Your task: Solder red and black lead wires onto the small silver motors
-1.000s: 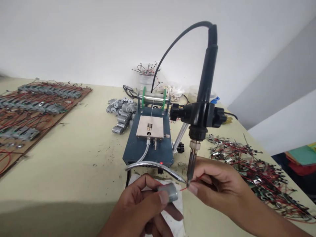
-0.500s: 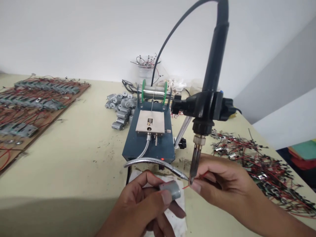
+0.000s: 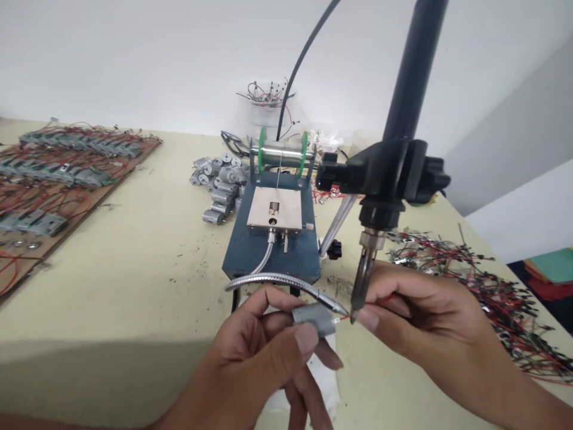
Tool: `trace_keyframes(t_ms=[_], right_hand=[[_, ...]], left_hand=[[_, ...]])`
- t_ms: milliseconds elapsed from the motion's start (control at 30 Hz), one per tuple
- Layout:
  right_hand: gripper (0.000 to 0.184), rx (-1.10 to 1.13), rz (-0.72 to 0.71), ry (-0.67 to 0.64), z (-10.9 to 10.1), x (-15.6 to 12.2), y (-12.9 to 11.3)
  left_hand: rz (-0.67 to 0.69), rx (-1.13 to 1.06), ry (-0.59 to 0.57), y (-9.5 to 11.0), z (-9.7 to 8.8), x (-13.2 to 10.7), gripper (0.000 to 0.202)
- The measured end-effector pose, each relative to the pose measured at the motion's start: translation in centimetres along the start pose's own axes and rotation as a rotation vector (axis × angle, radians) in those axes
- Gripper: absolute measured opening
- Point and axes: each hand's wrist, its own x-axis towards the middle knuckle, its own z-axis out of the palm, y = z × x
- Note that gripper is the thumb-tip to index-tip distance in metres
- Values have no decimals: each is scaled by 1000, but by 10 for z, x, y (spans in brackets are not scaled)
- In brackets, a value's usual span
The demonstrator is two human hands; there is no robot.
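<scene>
Raised since half a second ago, a small gray motor (image 3: 314,319) now sits level with the tip of a clamped soldering iron (image 3: 393,155), and a pale tab on its right end meets a red wire (image 3: 344,318) where a gap showed before. The worker's left hand (image 3: 264,358) pinches the motor, thumb on its near side and fingers behind, the lower fingers loosely spread beneath. The right hand (image 3: 430,316) pinches the wire between thumb and forefinger, just right of the iron's tip. The motor thus lies between the two hands, in the left one's grasp and apart from the right. A flexible metal tube (image 3: 277,278) arches over from the left, its nozzle ending near the iron's tip; whether the tip touches the wire cannot be told. Below the left hand is a white cloth (image 3: 326,385). On the far side stands a blue solder feeder (image 3: 244,245) with a green-rimmed spool (image 3: 283,153); loose motors (image 3: 221,191) are heaped to its left, wired parts (image 3: 514,316) to the right.
</scene>
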Motion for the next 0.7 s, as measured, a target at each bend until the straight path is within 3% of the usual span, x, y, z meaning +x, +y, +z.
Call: trace_keyframes(t_ms=[200,500,700], right_hand=[[17,43,-3,79,3,-1,-3],[15,29,-53,114,4,-3,-11],[15,16,-51,110,5,-4,-11]], left_hand=[[72,-12,-105,-1,-2,1,24],[74,-18,-70,6,9,-8,17],[72,-2,-78,5,6,-10,19]])
